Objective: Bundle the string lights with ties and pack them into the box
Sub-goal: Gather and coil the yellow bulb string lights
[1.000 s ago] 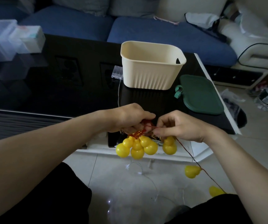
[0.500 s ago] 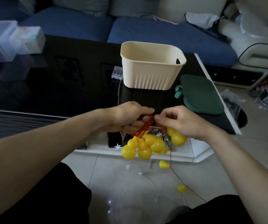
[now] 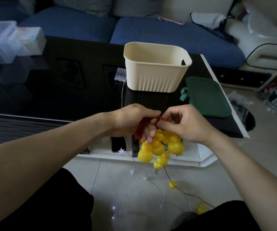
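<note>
Two hands on it: left hand (image 3: pixel 134 120) curled round the red wire coil (image 3: pixel 142 126), right hand (image 3: pixel 182 124) pinching the strand, probably. Yellow bulbs (image 3: pixel 157 147) hang below, near table edge; keep loops tight, gather the floor tail (image 3: pixel 172 185).

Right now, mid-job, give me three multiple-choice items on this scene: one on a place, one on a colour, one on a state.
1. Where is the green lid?
A. right of the cream box
B. inside it
C. on the sofa

2. What colour are the bulbs in the gathered bunch?
A. white
B. yellow
C. blue

3. What is the cream box's state?
A. lidded
B. tipped over
C. upright and open

Answers:
1 A, the lid lies flat on the table beside the box.
2 B, the cluster under the left hand and right hand is yellow.
3 C, its rim faces up, uncovered.
</note>
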The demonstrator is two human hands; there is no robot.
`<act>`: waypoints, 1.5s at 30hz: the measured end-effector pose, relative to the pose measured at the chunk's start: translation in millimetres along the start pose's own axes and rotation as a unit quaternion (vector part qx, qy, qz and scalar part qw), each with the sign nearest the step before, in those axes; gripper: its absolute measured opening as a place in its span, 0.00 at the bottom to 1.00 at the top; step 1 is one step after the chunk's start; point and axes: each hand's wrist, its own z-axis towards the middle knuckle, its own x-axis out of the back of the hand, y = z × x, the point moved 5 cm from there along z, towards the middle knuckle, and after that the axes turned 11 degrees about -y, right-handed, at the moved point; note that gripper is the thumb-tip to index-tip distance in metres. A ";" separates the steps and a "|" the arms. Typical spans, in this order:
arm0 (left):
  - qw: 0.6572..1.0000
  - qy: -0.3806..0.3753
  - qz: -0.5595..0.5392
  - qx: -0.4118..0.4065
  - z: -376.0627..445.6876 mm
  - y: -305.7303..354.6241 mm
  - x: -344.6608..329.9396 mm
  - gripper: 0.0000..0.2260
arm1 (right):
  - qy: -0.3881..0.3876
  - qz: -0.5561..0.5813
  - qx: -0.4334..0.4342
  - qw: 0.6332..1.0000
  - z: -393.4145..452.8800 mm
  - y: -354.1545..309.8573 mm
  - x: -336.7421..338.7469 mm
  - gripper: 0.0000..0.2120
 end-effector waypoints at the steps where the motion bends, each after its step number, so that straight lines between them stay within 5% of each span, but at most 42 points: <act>1: 1.000 -0.014 -0.011 -0.004 -0.3 -0.3 -0.5 0.16 | -0.005 -0.012 -0.003 1.000 -0.1 -0.1 0.5 0.03; 14: 0.995 -0.046 0.056 0.062 -3.1 -1.5 -0.8 0.17 | -0.020 -0.055 -0.045 0.997 -3.9 -1.9 3.2 0.14; 25: 0.991 0.127 -0.045 0.021 -5.3 0.5 22.9 0.24 | 0.045 -0.090 -0.122 0.987 -20.1 14.9 45.3 0.22; 32: 0.955 0.233 -0.180 -0.036 -8.0 1.3 39.6 0.19 | 0.020 -0.019 -0.179 0.983 -23.1 29.0 42.2 0.12; 37: 0.938 0.189 -0.279 -0.077 -9.7 7.0 38.0 0.12 | -0.012 -0.036 -0.152 0.988 -14.2 20.9 23.0 0.08; 45: 0.961 0.161 -0.213 -0.071 -2.4 5.9 30.7 0.08 | -0.072 -0.136 -0.107 0.982 -3.0 -7.1 -18.7 0.06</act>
